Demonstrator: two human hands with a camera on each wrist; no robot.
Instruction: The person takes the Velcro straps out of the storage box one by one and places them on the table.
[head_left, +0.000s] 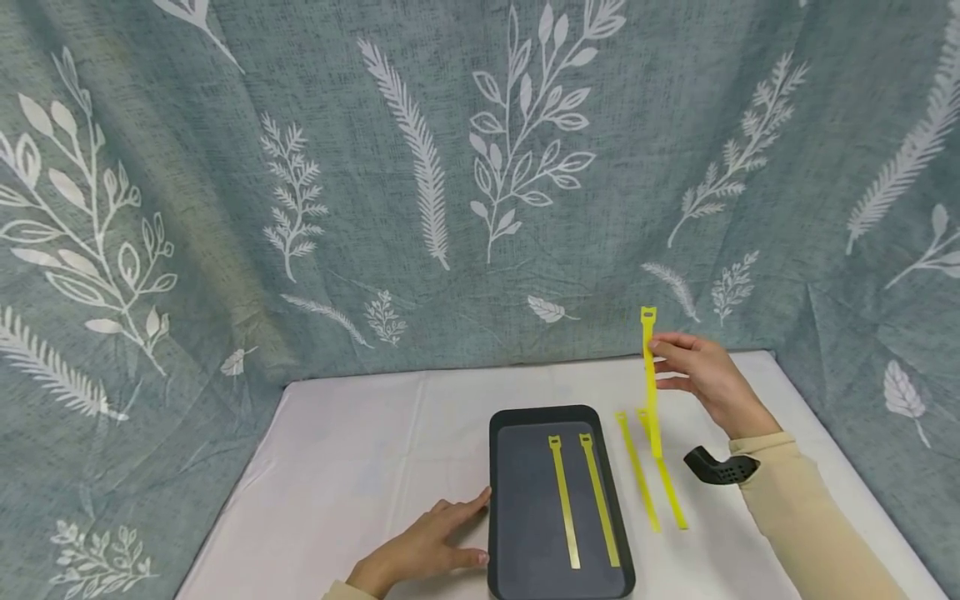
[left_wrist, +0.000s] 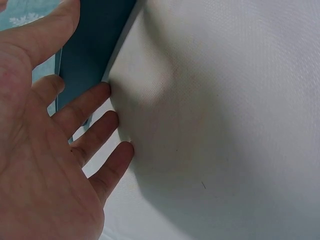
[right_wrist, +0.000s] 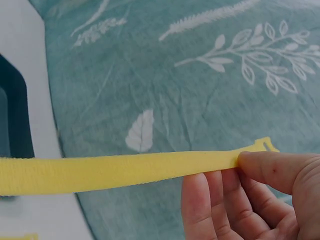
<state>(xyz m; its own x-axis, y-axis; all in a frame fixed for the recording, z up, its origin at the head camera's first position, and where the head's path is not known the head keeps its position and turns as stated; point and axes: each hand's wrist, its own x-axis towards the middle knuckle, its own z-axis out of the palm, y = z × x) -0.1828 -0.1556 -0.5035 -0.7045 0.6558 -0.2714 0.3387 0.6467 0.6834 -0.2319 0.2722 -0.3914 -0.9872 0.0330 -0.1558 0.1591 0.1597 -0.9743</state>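
My right hand (head_left: 708,375) pinches a yellow hook-and-loop cable tie (head_left: 650,375) between thumb and fingers, near its slotted head. The strap hangs upright above the table, and the right wrist view shows the cable tie (right_wrist: 110,172) stretching left from the fingertips. Two more yellow cable ties lie on the cloth below, one of them (head_left: 639,471) beside the tray and the other (head_left: 672,496) partly hidden by the held strap. Inside the dark tray (head_left: 493,500) are two cable ties, a left one (head_left: 565,504) and a right one (head_left: 602,504). My left hand (head_left: 435,537) touches the tray's left side with straight fingers.
A white cloth (head_left: 360,458) covers the table. Behind and at both sides hangs a teal curtain (head_left: 450,317) with white leaf prints. A black perforated device (head_left: 720,468) sits at the right wrist.
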